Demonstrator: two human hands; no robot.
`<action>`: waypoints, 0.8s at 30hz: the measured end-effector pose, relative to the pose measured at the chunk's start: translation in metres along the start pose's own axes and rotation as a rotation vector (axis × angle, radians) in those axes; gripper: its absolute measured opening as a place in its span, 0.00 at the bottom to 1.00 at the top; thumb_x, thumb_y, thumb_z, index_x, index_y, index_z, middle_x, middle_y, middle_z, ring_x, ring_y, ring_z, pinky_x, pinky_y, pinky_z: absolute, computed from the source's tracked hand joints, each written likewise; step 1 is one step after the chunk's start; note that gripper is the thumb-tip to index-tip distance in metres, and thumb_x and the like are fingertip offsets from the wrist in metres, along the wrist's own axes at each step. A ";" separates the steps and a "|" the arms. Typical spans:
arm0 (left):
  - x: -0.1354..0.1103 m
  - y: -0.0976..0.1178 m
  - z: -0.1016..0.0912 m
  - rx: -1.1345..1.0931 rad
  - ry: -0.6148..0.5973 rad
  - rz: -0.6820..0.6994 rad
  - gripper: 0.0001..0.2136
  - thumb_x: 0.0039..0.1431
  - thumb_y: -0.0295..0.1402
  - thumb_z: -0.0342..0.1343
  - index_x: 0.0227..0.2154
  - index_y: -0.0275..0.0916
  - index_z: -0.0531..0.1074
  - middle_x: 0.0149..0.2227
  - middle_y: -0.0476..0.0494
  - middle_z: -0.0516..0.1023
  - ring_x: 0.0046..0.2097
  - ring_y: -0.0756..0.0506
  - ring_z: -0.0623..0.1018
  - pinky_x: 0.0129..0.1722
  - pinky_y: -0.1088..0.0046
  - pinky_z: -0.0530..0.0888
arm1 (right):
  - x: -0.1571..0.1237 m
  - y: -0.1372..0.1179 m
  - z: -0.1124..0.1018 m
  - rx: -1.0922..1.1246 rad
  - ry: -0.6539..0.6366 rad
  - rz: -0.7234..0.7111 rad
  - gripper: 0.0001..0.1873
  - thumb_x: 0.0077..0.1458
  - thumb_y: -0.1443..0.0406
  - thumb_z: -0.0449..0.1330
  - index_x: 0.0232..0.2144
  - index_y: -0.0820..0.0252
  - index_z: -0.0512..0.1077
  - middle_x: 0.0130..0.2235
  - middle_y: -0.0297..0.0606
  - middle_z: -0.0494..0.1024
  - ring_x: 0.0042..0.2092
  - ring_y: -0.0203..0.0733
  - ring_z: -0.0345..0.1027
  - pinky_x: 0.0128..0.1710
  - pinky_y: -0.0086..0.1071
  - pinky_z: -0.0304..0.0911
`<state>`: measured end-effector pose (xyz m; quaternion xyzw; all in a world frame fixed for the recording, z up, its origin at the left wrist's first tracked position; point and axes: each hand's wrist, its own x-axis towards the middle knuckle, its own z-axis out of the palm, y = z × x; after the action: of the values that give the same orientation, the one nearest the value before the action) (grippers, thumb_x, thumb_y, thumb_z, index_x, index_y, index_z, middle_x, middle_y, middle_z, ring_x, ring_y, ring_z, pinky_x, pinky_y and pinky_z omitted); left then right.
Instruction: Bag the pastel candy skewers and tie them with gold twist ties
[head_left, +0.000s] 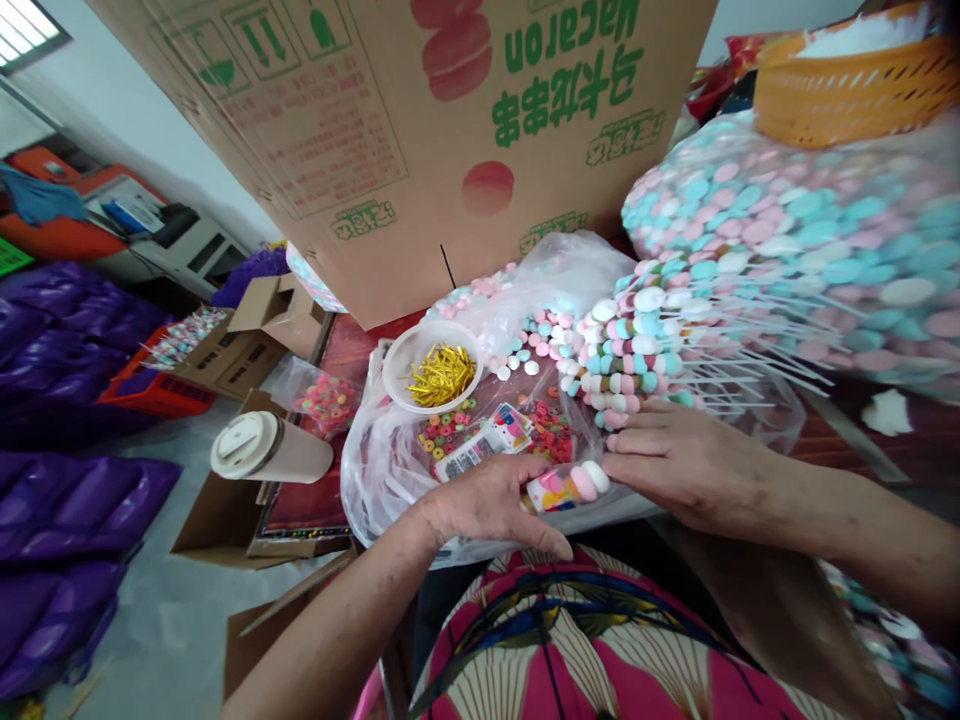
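Note:
My left hand (491, 505) and my right hand (679, 460) meet low in the middle, both closed on a small clear packet holding a marshmallow skewer (571, 487) with pink and white pieces. Just beyond them lies a pile of pastel marshmallow skewers (637, 350) with white sticks pointing right. A white bowl of gold twist ties (435, 372) sits to the left of the pile. Printed packets (487, 440) and coloured ring candies (442, 425) lie on clear plastic behind my left hand.
A big cardboard box (420, 130) printed "Macaron" looms behind the work spot. A large bag of marshmallow skewers (810, 230) and an orange basket (847, 85) are at right. A lidded cup (266, 448), open cartons (255, 340) and purple bags (60, 500) lie left.

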<state>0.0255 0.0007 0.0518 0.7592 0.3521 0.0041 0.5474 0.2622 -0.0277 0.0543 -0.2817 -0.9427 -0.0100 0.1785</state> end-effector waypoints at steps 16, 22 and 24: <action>0.037 -0.010 0.026 -0.001 0.164 0.014 0.25 0.40 0.34 0.66 0.44 0.36 0.70 0.42 0.42 0.76 0.42 0.42 0.74 0.43 0.64 0.70 | 0.014 -0.007 0.029 0.273 -0.041 0.132 0.07 0.51 0.72 0.53 0.28 0.62 0.71 0.29 0.39 0.73 0.33 0.40 0.63 0.36 0.34 0.57; 0.024 -0.018 0.002 -0.500 0.177 -0.058 0.36 0.43 0.38 0.65 0.57 0.41 0.60 0.42 0.41 0.76 0.31 0.48 0.75 0.28 0.74 0.71 | 0.012 -0.002 0.050 0.423 -0.003 0.239 0.11 0.59 0.69 0.48 0.29 0.62 0.70 0.29 0.39 0.73 0.34 0.39 0.64 0.35 0.33 0.58; 0.010 -0.022 -0.015 -0.554 0.158 -0.138 0.27 0.49 0.46 0.60 0.52 0.40 0.66 0.36 0.43 0.77 0.27 0.51 0.73 0.23 0.78 0.67 | 0.012 0.007 0.043 0.455 0.036 0.245 0.13 0.61 0.69 0.46 0.31 0.62 0.69 0.30 0.39 0.72 0.34 0.38 0.63 0.34 0.32 0.58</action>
<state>0.0160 0.0216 0.0359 0.5523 0.4301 0.1218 0.7036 0.2425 -0.0107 0.0171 -0.3463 -0.8761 0.2189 0.2541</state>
